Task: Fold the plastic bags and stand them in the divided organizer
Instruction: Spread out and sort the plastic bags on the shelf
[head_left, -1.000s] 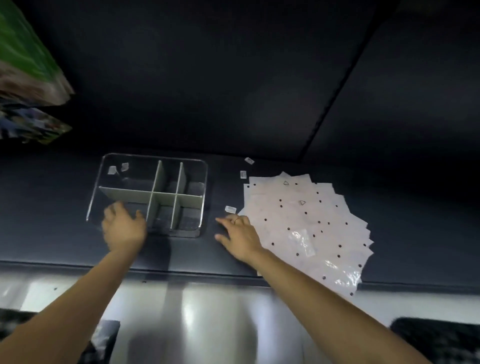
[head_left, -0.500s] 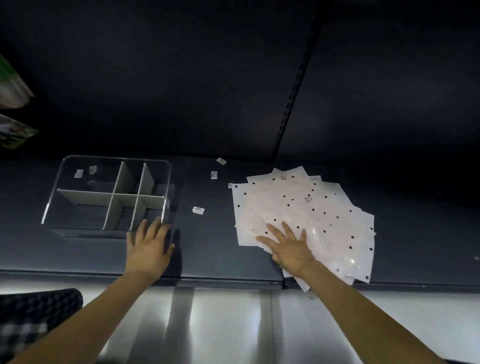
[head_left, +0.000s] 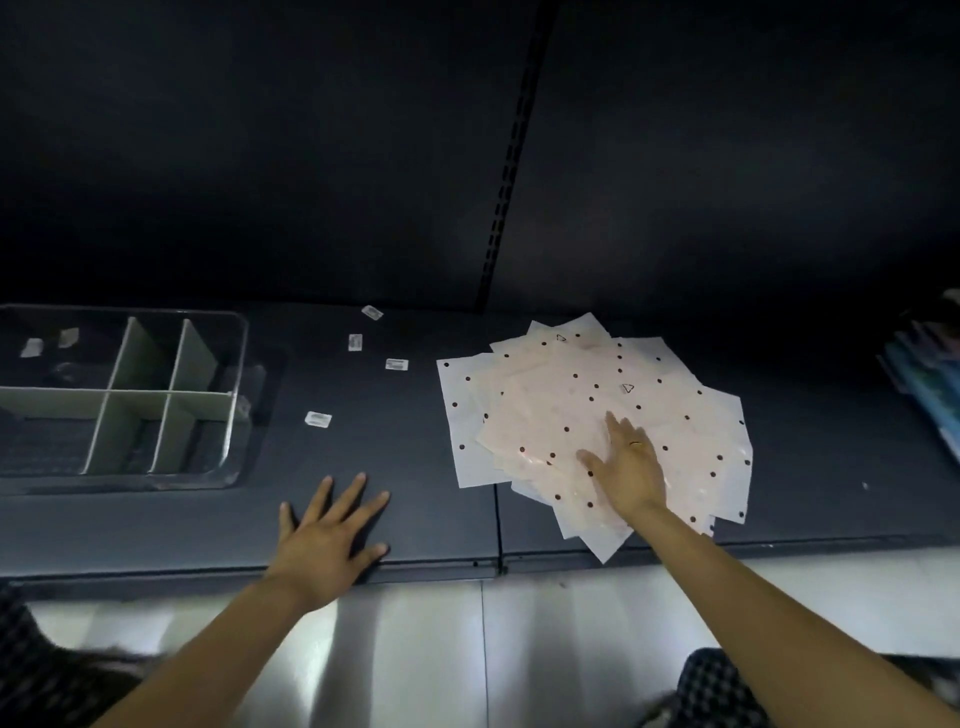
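A fanned pile of flat plastic bags (head_left: 561, 395), pale with black dots, lies on the dark shelf (head_left: 415, 426) right of centre. My right hand (head_left: 628, 467) rests flat on the pile's near part, fingers straight, a ring on one finger. My left hand (head_left: 332, 535) lies flat with spread fingers on the bare shelf near its front edge. The clear divided organizer (head_left: 239, 332) stands at the far left, with grey dividers forming several compartments; two small labels lie in its back left compartment.
Several small white labels (head_left: 318, 419) are scattered on the shelf between organizer and bags. Coloured packages (head_left: 930, 379) lean at the right edge. A dark back wall with a slotted upright (head_left: 506, 171) rises behind. A shiny metal surface (head_left: 415, 649) runs below the shelf front.
The view has shifted right. My left hand left the organizer's front and now lies flat on the bare shelf. My right hand moved from the pile's left edge onto the bags.
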